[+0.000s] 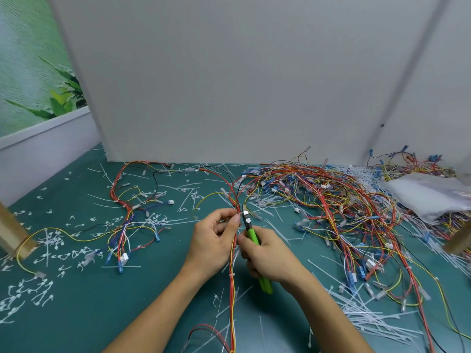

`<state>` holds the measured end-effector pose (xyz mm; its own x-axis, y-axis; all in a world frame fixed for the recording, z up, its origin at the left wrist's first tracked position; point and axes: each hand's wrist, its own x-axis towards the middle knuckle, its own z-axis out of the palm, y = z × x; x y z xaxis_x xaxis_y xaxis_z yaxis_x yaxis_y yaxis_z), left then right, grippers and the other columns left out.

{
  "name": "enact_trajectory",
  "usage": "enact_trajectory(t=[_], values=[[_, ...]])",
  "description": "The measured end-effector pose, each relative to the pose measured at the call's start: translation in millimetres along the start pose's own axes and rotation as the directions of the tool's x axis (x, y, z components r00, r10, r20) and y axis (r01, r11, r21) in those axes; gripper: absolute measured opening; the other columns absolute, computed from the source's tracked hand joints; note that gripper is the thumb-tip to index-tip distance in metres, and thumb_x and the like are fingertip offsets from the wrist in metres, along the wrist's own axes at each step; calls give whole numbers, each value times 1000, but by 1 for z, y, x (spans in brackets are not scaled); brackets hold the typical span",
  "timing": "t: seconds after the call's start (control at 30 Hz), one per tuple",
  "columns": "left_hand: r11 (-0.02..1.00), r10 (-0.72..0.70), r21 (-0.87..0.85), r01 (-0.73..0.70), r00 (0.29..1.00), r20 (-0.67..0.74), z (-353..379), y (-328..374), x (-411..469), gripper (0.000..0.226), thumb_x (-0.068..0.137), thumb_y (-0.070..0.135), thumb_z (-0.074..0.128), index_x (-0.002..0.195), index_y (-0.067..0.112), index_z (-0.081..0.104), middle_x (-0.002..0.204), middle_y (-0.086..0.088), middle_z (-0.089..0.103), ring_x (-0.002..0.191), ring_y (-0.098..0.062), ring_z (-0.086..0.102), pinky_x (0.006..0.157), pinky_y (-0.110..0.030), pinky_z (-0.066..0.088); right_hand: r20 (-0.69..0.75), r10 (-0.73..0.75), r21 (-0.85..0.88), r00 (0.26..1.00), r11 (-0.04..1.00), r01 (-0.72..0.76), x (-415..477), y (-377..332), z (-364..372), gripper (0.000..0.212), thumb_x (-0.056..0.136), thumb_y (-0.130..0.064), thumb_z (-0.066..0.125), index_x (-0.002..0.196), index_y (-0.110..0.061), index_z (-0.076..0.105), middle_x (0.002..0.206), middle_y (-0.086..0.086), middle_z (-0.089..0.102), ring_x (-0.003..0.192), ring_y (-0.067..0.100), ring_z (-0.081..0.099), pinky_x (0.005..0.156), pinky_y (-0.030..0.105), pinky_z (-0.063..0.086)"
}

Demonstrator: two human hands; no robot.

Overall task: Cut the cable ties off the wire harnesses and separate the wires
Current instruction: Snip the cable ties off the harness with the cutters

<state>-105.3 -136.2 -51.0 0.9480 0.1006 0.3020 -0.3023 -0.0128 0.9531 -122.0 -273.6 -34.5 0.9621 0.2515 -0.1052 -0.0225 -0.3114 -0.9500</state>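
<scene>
A wire harness (232, 296) of red, orange and yellow wires runs from the bottom edge up between my hands. My left hand (212, 244) pinches it between thumb and fingers near its top. My right hand (267, 256) grips green-handled cutters (251, 231), whose tip sits beside a white cable tie (239, 214) on the harness, right by my left thumb. Another white tie (231, 275) wraps the harness lower down. The handle ends (266, 286) stick out under my right palm.
A big tangle of wired harnesses (331, 200) fills the right of the green mat. A smaller spread of wires (127, 220) lies left. Cut tie bits (48, 253) and long tie strips (369, 314) litter the mat. A plastic bag (428, 192) lies far right; a white panel (229, 85) stands behind.
</scene>
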Motion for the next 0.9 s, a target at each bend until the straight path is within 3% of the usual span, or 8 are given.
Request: enact_trajectory(t=[0.2,0.9], values=[[1000,-16,-21,16,1000,4,0,-1,0,12,94,9,65,97,20,68,86,3,76,73,-6,70,62,-19,55,27,19,29,999,999,-20,-1,-2,-3,26,104,-25,52,80,-17,48,54,-9,45,42,14,40,46,28,36],[1000,-8,-13,8,1000,9,-1,-1,0,11,94,9,65,96,20,67,78,7,74,68,-6,66,60,-21,55,1,19,34,1000,999,-19,-1,-1,-1,28,105,-26,52,78,-17,49,54,-8,44,42,10,38,42,22,36]])
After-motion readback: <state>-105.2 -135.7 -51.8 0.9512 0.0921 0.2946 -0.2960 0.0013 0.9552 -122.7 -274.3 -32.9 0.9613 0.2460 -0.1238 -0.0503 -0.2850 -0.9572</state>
